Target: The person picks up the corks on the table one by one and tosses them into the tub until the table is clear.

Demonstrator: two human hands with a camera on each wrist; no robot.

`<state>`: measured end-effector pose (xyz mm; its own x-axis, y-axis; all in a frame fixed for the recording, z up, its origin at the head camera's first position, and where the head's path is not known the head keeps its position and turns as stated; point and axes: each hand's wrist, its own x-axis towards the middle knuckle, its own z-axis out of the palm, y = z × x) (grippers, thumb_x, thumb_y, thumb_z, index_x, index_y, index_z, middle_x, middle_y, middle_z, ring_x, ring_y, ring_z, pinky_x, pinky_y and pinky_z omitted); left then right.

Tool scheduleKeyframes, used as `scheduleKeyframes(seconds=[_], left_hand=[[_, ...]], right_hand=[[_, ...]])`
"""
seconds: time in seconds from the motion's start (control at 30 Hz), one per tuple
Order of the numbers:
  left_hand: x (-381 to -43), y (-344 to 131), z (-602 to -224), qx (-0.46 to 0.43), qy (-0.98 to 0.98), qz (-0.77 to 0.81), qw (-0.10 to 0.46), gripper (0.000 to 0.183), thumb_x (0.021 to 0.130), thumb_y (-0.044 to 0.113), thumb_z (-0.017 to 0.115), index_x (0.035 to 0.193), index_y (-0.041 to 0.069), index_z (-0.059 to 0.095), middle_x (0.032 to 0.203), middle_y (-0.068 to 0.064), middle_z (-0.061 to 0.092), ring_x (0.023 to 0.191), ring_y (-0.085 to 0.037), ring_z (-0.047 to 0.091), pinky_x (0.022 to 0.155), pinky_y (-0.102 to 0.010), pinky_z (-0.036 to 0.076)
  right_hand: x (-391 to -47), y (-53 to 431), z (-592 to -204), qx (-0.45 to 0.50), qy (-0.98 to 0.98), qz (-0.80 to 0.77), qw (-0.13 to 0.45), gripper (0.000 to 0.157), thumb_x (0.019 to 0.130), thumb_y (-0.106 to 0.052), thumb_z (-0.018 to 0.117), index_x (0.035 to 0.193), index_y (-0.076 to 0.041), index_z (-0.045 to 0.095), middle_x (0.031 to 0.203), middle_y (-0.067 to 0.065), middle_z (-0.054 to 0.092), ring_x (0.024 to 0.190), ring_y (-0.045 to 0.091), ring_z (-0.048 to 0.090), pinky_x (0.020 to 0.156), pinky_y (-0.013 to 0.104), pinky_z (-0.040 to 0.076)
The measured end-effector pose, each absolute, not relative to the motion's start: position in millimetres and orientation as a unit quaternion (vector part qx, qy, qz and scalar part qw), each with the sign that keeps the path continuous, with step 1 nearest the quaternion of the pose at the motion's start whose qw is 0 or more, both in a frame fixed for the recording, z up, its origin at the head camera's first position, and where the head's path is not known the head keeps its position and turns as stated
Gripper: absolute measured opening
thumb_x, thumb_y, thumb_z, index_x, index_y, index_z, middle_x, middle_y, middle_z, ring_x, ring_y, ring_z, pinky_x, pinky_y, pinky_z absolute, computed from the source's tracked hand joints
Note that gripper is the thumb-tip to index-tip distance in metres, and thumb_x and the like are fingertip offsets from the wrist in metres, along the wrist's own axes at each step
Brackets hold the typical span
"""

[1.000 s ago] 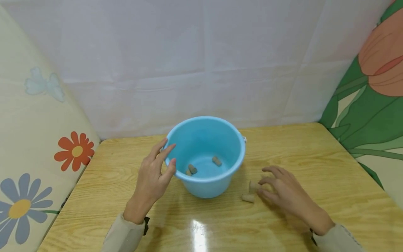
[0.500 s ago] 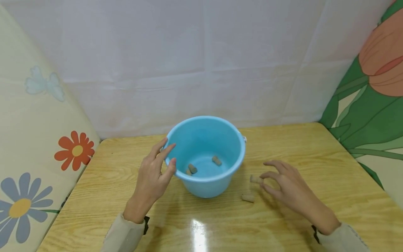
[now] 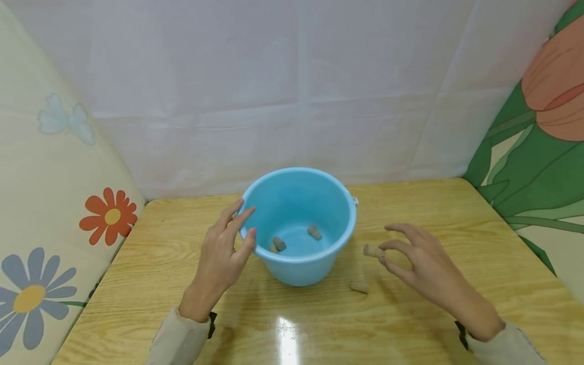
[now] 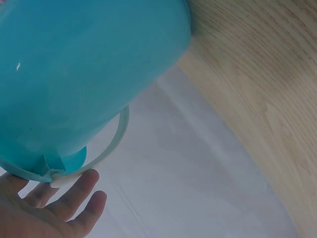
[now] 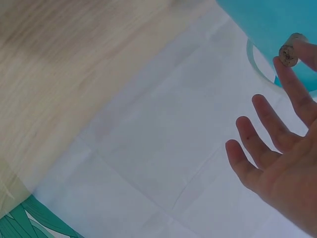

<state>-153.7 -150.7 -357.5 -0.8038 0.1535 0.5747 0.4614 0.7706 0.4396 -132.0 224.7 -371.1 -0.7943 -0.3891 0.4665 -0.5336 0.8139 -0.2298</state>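
A light blue bucket (image 3: 301, 274) stands on the wooden table, its open top facing up. My left hand (image 3: 223, 253) holds the left side of its rim, with thumb and index finger reaching over the edge; in the left wrist view other fingers (image 4: 81, 191) lie outside, by the handle's end. To the right of the bucket, my right hand (image 3: 422, 261) pinches a cork (image 3: 373, 251) between thumb and index finger, the remaining fingers spread. Another cork (image 3: 359, 287) lies on the tabletop just below it. Several corks (image 3: 314, 232) sit on the bucket's floor.
The pale bucket handle (image 4: 116, 139) hangs on the far side. A white cloth (image 3: 296, 91) rises behind the wooden table (image 3: 182, 218). Flower-patterned panels stand at the left (image 3: 45, 177) and right (image 3: 547, 167) edges.
My right hand has raised one cork from the table beside the bucket, moving slightly up and right in the head view. The left hand and the bucket stay in place.
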Motion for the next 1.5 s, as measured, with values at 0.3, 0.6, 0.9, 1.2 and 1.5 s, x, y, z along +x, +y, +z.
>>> scheduleKeyframes(seconds=[0.3,0.6,0.9,1.2,1.5], left_hand=[[-154,-151,-357,-0.172,-0.903,-0.290,0.265,0.045,0.094,0.028,0.055,0.135,0.011,0.063,0.150,-0.011,0.049,0.114,-0.037,0.062,0.093,-0.061,0.047],[-154,-151,-357,-0.177,-0.899,-0.296,0.270,0.044,0.094,0.027,0.056,0.134,0.011,0.063,0.149,-0.011,0.050,0.112,-0.035,0.063,0.092,-0.060,0.047],[-154,-150,-356,-0.178,-0.898,-0.295,0.273,0.044,0.094,0.028,0.056,0.134,0.011,0.063,0.149,-0.012,0.050,0.111,-0.036,0.063,0.091,-0.060,0.048],[-153,-151,-357,-0.174,-0.899,-0.296,0.270,0.044,0.094,0.027,0.056,0.134,0.012,0.063,0.150,-0.011,0.050,0.112,-0.036,0.062,0.091,-0.060,0.047],[-154,-151,-358,-0.177,-0.898,-0.297,0.273,0.044,0.094,0.028,0.056,0.135,0.012,0.063,0.149,-0.011,0.050,0.113,-0.036,0.062,0.091,-0.061,0.047]], right_hand=[[-131,223,-359,0.275,-0.914,0.182,0.239,0.026,0.071,-0.011,0.085,0.095,-0.010,0.075,0.126,0.017,0.062,0.116,0.039,0.056,0.089,0.065,0.044],[-132,223,-343,0.291,-0.895,0.198,0.274,0.027,0.091,-0.034,0.071,0.098,-0.009,0.075,0.128,0.017,0.061,0.116,0.039,0.056,0.091,0.061,0.044],[-133,217,-330,0.302,-0.880,0.199,0.307,0.062,0.100,-0.058,0.039,0.099,-0.008,0.075,0.125,0.017,0.062,0.112,0.038,0.057,0.089,0.059,0.045],[-136,205,-324,0.306,-0.864,0.212,0.339,0.059,0.100,-0.055,0.043,0.099,-0.006,0.075,0.123,0.018,0.063,0.111,0.037,0.058,0.089,0.057,0.044],[-143,191,-322,0.321,-0.851,0.229,0.346,0.056,0.100,-0.053,0.045,0.103,-0.006,0.075,0.125,0.016,0.063,0.114,0.037,0.057,0.092,0.055,0.044]])
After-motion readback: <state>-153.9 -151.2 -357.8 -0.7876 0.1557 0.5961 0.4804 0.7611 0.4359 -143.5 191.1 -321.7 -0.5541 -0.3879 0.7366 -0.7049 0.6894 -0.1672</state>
